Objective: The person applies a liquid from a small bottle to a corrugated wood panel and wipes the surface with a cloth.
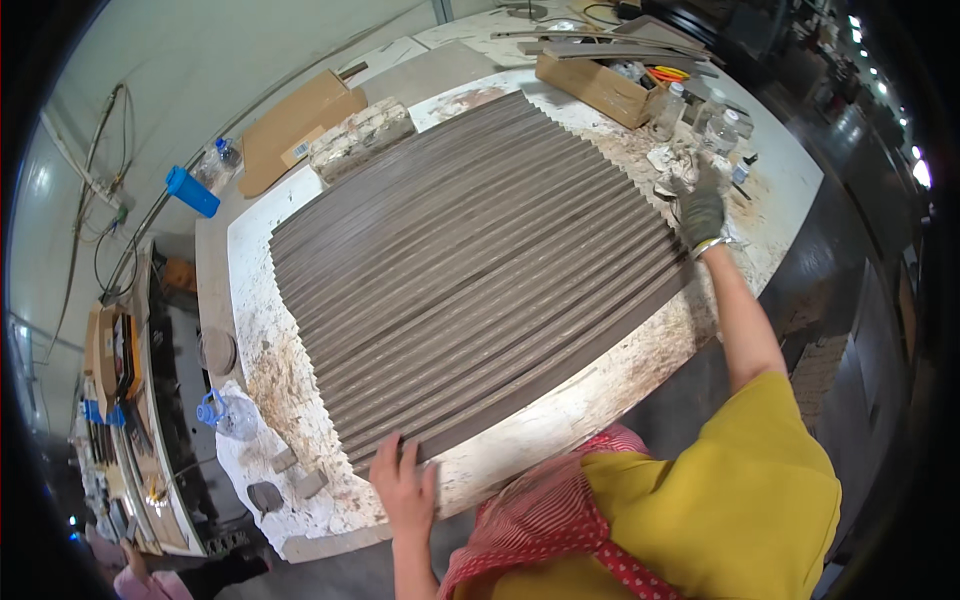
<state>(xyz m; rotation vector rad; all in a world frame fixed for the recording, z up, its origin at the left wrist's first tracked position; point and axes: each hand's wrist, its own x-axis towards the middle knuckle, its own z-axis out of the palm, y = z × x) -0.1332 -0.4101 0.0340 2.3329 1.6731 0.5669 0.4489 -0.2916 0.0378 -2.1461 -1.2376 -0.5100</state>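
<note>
A large grey-brown ridged panel (470,270) with zigzag side edges lies across the white work table. My left hand (403,490) is bare, fingers spread, with the fingertips on the panel's near left corner. At the panel's right edge is my right hand (703,210), in a dark grey-green glove with a bracelet at the wrist. Its fingers are at a crumpled white rag (668,170) and seem closed on it, though blur and the rag partly hide them.
Clear bottles (720,132) and a cardboard box (600,88) of supplies stand beyond my right hand. A plaster-crusted block (360,138) touches the far side. A blue cup (192,192) is at far left; a blue-capped jug (228,414) and small dark blocks (265,496) sit near left.
</note>
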